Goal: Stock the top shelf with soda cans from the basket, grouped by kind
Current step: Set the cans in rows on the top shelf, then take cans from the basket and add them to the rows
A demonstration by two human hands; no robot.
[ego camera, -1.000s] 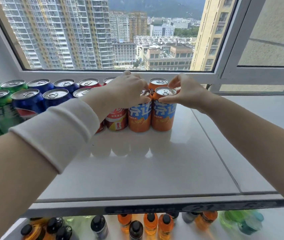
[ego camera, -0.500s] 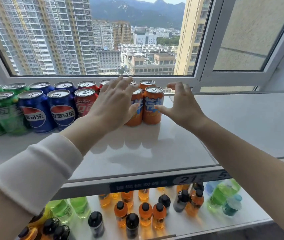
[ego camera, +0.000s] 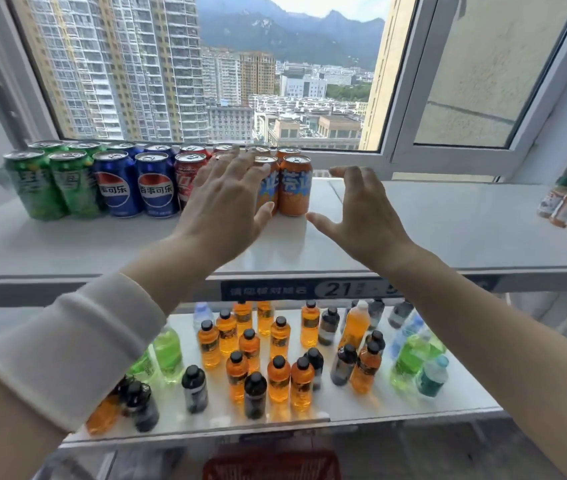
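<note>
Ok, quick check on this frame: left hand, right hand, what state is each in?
Left hand: open, fingers spread, holding nothing, in front of the orange cans.
Right hand: open, holding nothing, above the top shelf.

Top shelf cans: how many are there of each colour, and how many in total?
Green cans: 4
Blue cans: 4
Red cans: 4, one mostly hidden behind the left hand
Orange cans: 4
Total: 16
</note>
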